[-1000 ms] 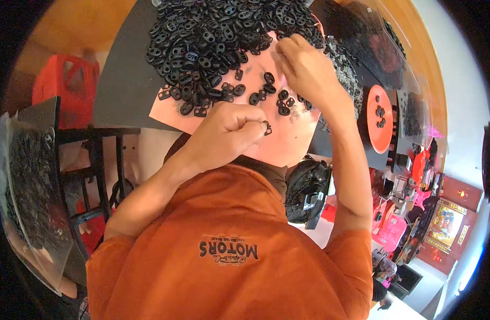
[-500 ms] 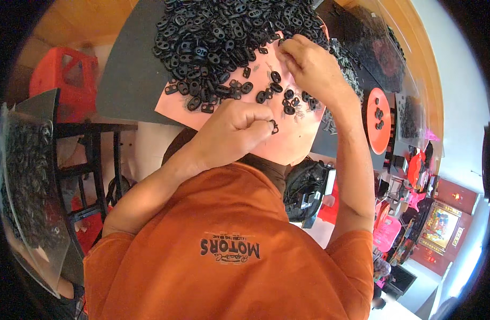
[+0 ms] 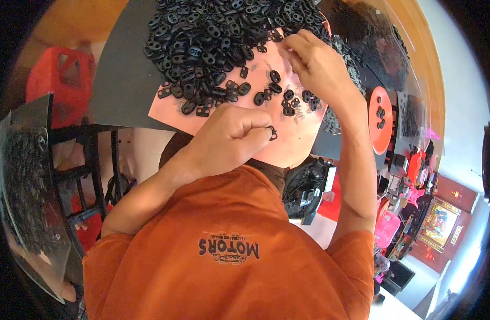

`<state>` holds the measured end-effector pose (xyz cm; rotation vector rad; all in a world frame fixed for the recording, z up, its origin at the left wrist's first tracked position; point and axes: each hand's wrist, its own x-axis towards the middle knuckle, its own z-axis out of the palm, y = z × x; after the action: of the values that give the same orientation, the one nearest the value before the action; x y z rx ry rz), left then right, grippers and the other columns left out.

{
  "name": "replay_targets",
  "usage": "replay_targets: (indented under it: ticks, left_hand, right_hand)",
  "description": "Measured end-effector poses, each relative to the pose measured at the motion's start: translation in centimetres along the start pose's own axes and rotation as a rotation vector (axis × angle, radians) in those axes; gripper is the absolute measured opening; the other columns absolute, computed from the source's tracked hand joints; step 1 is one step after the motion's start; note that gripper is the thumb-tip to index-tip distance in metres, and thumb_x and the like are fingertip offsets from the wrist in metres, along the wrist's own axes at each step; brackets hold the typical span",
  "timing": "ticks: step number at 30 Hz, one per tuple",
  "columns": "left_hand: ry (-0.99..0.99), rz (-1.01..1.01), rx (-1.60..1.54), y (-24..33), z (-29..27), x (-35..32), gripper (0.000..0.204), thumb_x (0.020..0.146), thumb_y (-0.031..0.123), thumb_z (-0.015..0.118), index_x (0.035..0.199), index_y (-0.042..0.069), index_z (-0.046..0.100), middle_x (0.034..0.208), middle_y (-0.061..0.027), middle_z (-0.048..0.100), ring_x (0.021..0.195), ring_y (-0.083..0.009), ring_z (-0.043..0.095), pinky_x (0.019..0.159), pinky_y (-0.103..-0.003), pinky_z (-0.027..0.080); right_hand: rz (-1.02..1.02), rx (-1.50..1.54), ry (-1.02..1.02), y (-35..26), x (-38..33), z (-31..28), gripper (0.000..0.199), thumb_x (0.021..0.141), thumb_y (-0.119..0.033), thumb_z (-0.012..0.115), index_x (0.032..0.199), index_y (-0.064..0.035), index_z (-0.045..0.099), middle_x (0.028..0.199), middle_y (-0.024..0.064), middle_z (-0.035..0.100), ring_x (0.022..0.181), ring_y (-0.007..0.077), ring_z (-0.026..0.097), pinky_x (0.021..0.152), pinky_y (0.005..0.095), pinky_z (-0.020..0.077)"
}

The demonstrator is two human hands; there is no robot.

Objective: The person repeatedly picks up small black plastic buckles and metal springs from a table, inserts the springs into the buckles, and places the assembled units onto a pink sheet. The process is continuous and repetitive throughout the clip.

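Observation:
My left hand (image 3: 231,137) is closed in a fist over the near part of a pink sheet (image 3: 295,141). Between its thumb and fingers sticks out a small black plastic piece (image 3: 272,133), looking like part of a cord lock. Further off, my right hand (image 3: 317,61) reaches to the near edge of a big heap of black two-holed oval cord-lock pieces (image 3: 202,42). Its fingers are bent together, and whatever they pinch is hidden. Several loose black pieces (image 3: 275,76) lie on the sheet between the hands, with thin wire-like bits (image 3: 311,114) among them.
Beyond my right forearm, an orange-red plate (image 3: 379,141) holds a few black pieces. More small parts (image 3: 346,58) lie on the dark table beside the heap. At left stand a red plastic stool (image 3: 58,80) and a clear-sided tray (image 3: 29,197) of dark parts. A black bag (image 3: 309,184) is below the table.
The view has shifted slightly, so the heap appears a little further left. My right hand has moved slightly right relative to the heap. My left hand keeps its grip on the black piece.

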<state>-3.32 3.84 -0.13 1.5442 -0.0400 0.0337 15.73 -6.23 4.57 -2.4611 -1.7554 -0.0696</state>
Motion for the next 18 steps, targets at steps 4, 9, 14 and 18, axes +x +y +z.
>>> replay_targets:
  ticks: [4, 9, 14, 18]
  left_hand:
    - [-0.002, -0.017, -0.027, 0.1, 0.1, -0.1, 0.02, 0.081, 0.012, 0.047, 0.064, 0.002, 0.045, 0.055, 0.0034, 0.035, 0.052, -0.0038, 0.033, 0.045, -0.024, 0.027]
    - [-0.008, -0.025, -0.028, 0.2, 0.1, 0.0, 0.019, 0.081, 0.011, 0.047, 0.065, 0.002, 0.047, 0.057, 0.0034, 0.037, 0.053, -0.0036, 0.034, 0.046, -0.024, 0.027]
    - [0.0, -0.007, 0.007, 0.0, 0.1, 0.1, 0.018, 0.081, 0.01, 0.047, 0.065, 0.001, 0.048, 0.056, 0.0017, 0.039, 0.053, -0.0053, 0.035, 0.047, -0.025, 0.029]
    - [-0.016, -0.021, 0.048, 0.3, 0.0, 0.1, 0.019, 0.081, 0.01, 0.047, 0.064, 0.001, 0.049, 0.055, 0.0005, 0.04, 0.053, -0.0067, 0.037, 0.048, -0.026, 0.031]
  right_hand:
    - [-0.004, 0.069, 0.095, 0.8, 0.1, 0.6, 0.014, 0.084, -0.016, 0.053, 0.093, -0.0046, 0.055, 0.085, 0.011, 0.055, 0.077, 0.0316, 0.056, 0.065, 0.038, 0.0448]
    - [0.005, 0.069, 0.103, 0.5, 0.9, 1.1, 0.015, 0.082, -0.013, 0.055, 0.094, -0.0048, 0.056, 0.086, 0.0117, 0.056, 0.076, 0.0313, 0.056, 0.066, 0.0379, 0.0448]
    - [-0.017, 0.019, -0.058, 0.7, 0.0, 0.1, 0.016, 0.082, -0.012, 0.054, 0.095, -0.0041, 0.056, 0.084, 0.0129, 0.056, 0.075, 0.0315, 0.056, 0.065, 0.0372, 0.0447]
    - [-0.011, 0.127, 0.025, 1.2, -0.6, 0.0, 0.018, 0.083, -0.018, 0.051, 0.093, -0.0046, 0.058, 0.081, 0.0153, 0.055, 0.077, 0.0354, 0.057, 0.065, 0.0441, 0.0463]
